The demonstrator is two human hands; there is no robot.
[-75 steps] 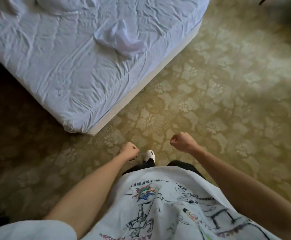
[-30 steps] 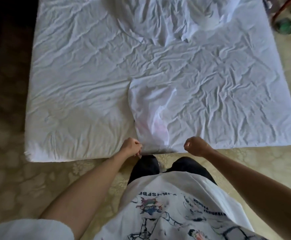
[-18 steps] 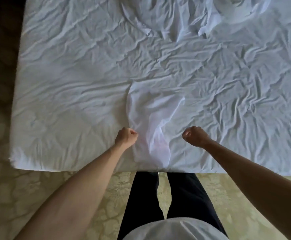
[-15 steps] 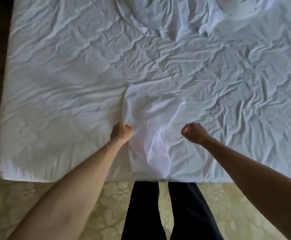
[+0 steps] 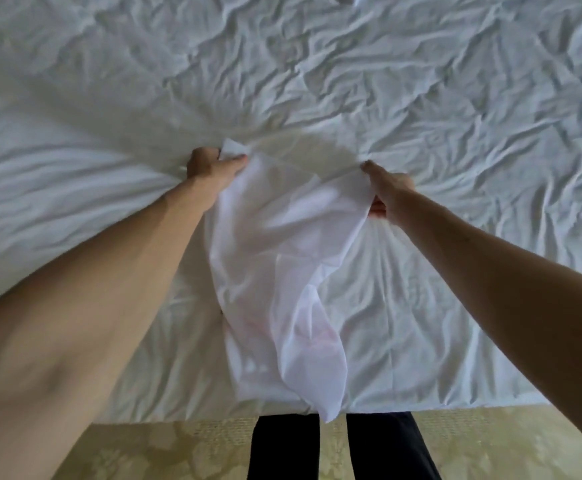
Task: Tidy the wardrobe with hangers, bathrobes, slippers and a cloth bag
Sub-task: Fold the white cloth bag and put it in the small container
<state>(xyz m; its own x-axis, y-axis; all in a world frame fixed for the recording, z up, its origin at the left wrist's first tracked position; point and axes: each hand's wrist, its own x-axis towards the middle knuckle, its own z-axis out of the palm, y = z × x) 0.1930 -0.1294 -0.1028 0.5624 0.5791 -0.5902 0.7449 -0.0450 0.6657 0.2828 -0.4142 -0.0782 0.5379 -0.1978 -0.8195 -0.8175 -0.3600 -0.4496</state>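
— Both fists from half a second ago have opened, reached forward and taken hold of the cloth bag (image 5: pixel 275 271); its far edge is now lifted off the bed.

— Start at the near end. What do you see?

— Dark trouser legs (image 5: pixel 282 448) on the patterned yellow-green carpet (image 5: pixel 144 452), right at the mattress edge. The bag's lower end droops over that edge, between the legs.

— And the hands?

— Set apart, one at each top corner. Left hand (image 5: pixel 209 168) pinches the left corner, a bit of white fabric sticking out between thumb and fingers. Right hand (image 5: pixel 390 188) grips the right corner, fingers curled under the cloth.

— Where does the bag lie?

— Thin, white, slightly see-through, stretched between the two hands and sagging down the middle of the bed (image 5: pixel 455 116). Beyond the hands, only the wrinkled white sheet.
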